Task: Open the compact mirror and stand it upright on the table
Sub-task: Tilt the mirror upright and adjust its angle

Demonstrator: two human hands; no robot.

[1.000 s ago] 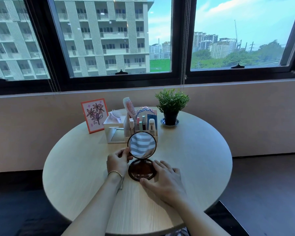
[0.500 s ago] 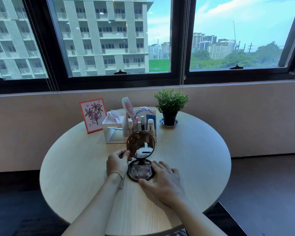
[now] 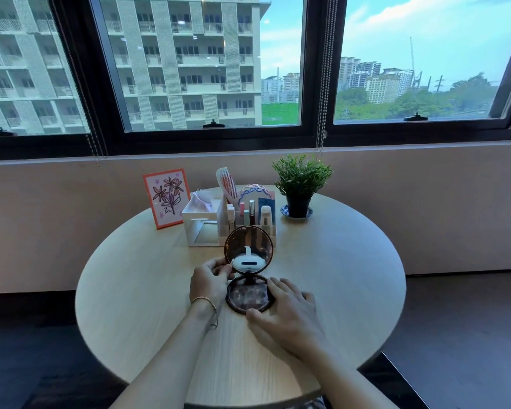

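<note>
A round brown compact mirror (image 3: 248, 252) stands open in the middle of the round wooden table (image 3: 130, 276). Its upper half is upright and reflects a white head-worn camera; its lower half lies flat on the table. My left hand (image 3: 208, 280) pinches the left rim of the upright half with thumb and fingers. My right hand (image 3: 283, 309) rests on the table with fingers spread against the right and front edge of the flat half.
Right behind the mirror is a white organiser (image 3: 219, 225) with a comb, brush and cosmetics. A framed flower picture (image 3: 167, 197) stands at the back left. A potted green plant (image 3: 300, 184) sits on a saucer at the back right. Beyond is a wall and windows.
The upright half has tilted: its reflection went from a striped shirt to the white camera. Both hands stay on the mirror in nearly the same places.
</note>
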